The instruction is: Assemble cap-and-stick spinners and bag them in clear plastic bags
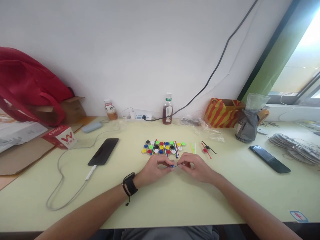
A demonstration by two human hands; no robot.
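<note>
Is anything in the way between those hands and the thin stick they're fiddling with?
Nothing visible. The left hand and right hand pinch the thin stick at its ends, on the near side of the coloured caps.

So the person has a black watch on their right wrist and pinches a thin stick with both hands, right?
Not quite. The black watch is on the left wrist, not the right, as the head view shows. The rest is true: the left hand and the right hand both pinch the thin stick between their fingertips.
</note>
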